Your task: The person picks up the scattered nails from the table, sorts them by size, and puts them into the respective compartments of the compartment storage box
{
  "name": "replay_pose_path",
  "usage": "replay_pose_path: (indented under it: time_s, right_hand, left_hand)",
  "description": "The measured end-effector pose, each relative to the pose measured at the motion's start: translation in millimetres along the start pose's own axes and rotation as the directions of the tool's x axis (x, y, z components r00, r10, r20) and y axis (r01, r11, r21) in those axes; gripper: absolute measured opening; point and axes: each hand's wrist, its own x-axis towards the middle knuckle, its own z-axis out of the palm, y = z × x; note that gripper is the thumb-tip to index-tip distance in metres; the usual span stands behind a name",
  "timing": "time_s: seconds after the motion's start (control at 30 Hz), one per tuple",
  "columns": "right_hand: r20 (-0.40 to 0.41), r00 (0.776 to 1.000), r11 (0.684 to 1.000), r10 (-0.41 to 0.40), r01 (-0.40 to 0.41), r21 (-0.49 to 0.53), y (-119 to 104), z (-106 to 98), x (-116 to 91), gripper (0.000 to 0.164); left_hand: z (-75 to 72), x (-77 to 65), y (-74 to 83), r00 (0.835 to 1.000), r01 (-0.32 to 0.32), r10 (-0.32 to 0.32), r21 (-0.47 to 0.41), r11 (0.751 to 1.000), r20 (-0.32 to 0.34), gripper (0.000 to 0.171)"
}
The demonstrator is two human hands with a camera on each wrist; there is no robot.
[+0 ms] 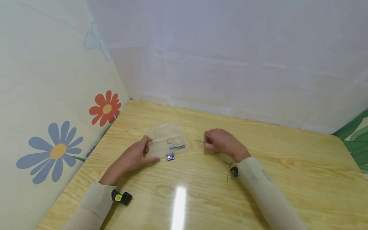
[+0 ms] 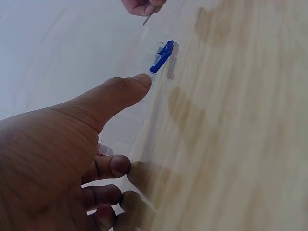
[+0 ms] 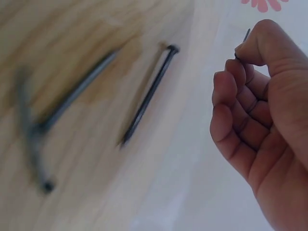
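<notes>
A clear plastic box (image 1: 153, 147) lies on the table with its lid raised at the back, and several nails (image 1: 177, 147) rest inside. Its blue latch (image 1: 170, 156) is at the front. My left hand (image 1: 135, 156) holds the box at its left end, thumb along the front side, other fingers bent at the left edge. To the right of the box, my right hand (image 1: 222, 143) pinches a thin nail (image 1: 199, 141) between thumb and forefinger, its free end pointing toward the box. In the right wrist view this nail (image 3: 247, 35) mostly hides behind the fingertips.
Loose nails lie on the wooden table (image 1: 201, 198) under and beside my right wrist. The right wrist view shows one dark nail (image 3: 149, 96) apart from two others (image 3: 79, 89) that overlap. A pale cloth backdrop (image 1: 218, 80) rises along the table's back edge.
</notes>
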Motion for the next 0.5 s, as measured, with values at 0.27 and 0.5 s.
replay_pose_path:
  time_s: [0.27,0.5]
  right_hand:
    - [0.015,0.999,0.999,-0.037,0.037,0.007,-16,4,21,0.02]
    - [0.053,0.997,0.997,-0.062,0.064,-0.031,-29,5,39,0.018]
  left_hand:
    - [-1.6,-1.7,0.8,1.0,0.018,-0.018,-0.011,1.0,-0.001,0.076]
    - [-0.5,-0.9,1.8,1.0,0.016,-0.016,-0.006,1.0,0.007,0.076]
